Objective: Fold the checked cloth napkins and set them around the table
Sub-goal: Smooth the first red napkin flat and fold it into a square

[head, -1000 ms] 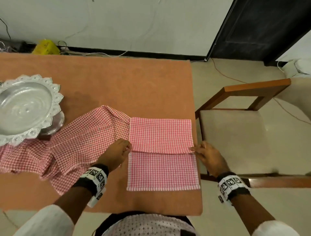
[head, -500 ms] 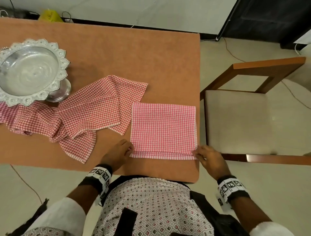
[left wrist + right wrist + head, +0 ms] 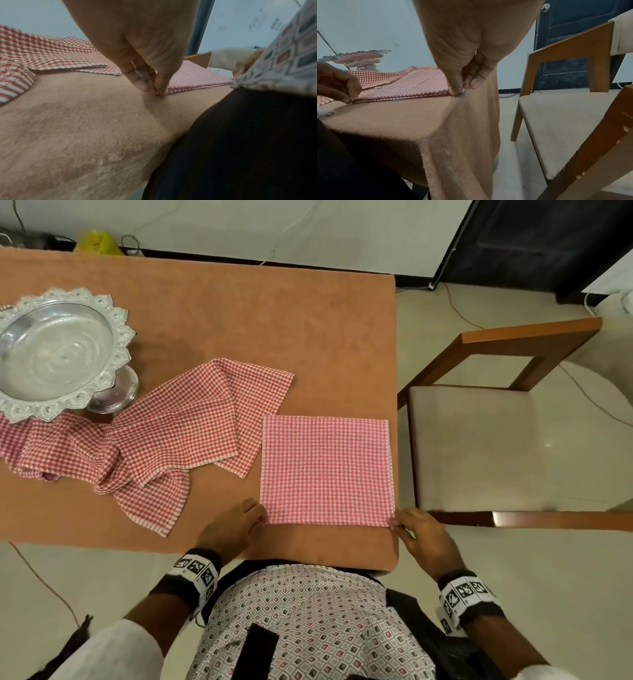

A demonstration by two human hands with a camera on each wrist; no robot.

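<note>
A pink checked napkin (image 3: 325, 470) lies folded in half, flat on the orange-brown table (image 3: 239, 330) near its right front corner. My left hand (image 3: 236, 525) pinches the napkin's near left corner (image 3: 169, 90) between thumb and fingertips. At the near right corner (image 3: 460, 91), my right hand (image 3: 416, 530) pinches the layered edges the same way, close to the table's edge. A heap of unfolded red checked napkins (image 3: 164, 436) lies crumpled to the left, reaching under the silver dish.
A silver footed dish (image 3: 54, 350) with a scalloped rim stands at the table's left. A wooden chair (image 3: 479, 446) with a beige seat is close against the table's right side. Cables run along the floor by the wall.
Both hands drew the napkin's upper layer toward me until it met the near edge, completing the half fold. The hands hold the near corners as before.
</note>
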